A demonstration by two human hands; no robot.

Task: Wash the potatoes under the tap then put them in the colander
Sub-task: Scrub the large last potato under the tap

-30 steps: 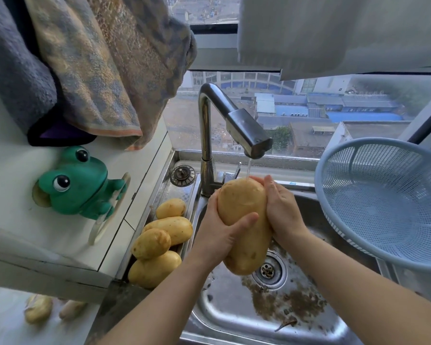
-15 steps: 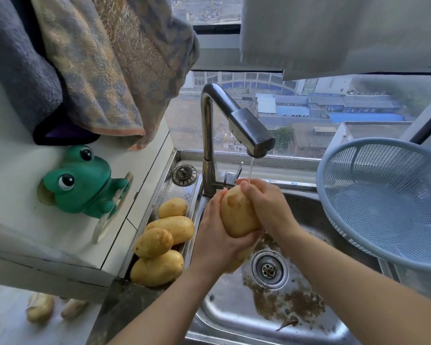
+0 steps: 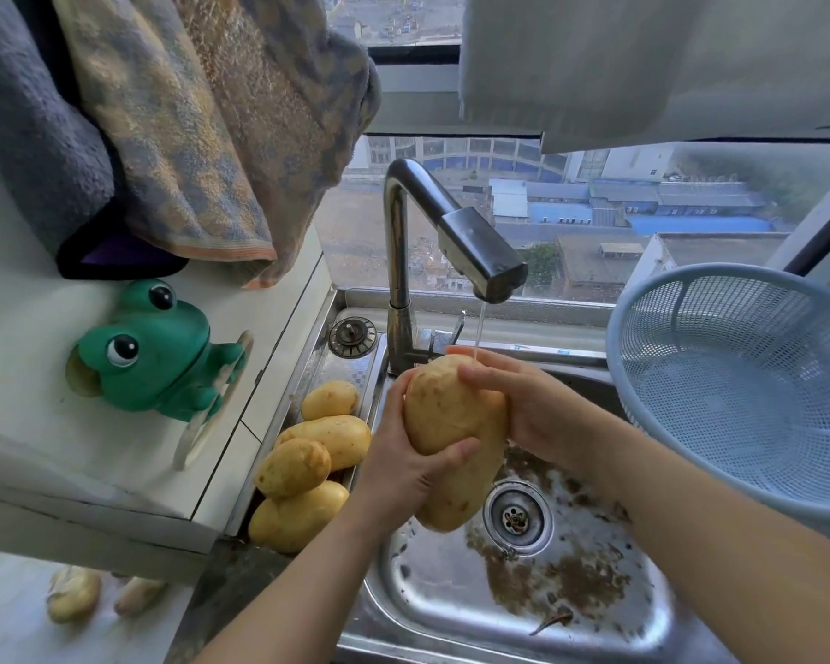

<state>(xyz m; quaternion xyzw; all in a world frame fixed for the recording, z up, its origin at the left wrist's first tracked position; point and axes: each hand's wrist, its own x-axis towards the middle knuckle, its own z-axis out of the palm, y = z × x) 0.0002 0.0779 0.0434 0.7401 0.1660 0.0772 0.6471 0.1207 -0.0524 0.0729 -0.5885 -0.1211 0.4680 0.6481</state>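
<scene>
A large yellow potato (image 3: pixel 451 424) is held upright over the steel sink (image 3: pixel 451 601), its top under a thin stream from the tap (image 3: pixel 480 261). My left hand (image 3: pixel 413 467) grips its lower left side, thumb across the front. My right hand (image 3: pixel 523 404) wraps its upper right side. Several more potatoes (image 3: pixel 317 452) lie piled on the sink's left ledge. The blue colander (image 3: pixel 739 385) stands empty at the right of the sink.
Brown dirt lies around the drain (image 3: pixel 516 517). A green frog toy (image 3: pixel 149 352) sits on the white counter at left, with towels (image 3: pixel 173 127) hanging above. Two potatoes (image 3: pixel 97 591) lie lower left, below the counter. A window is behind the tap.
Both hands have turned and rubbed the potato under the stream; it went from long side showing, to end-on, to long side showing again. My right hand slid over its top.
</scene>
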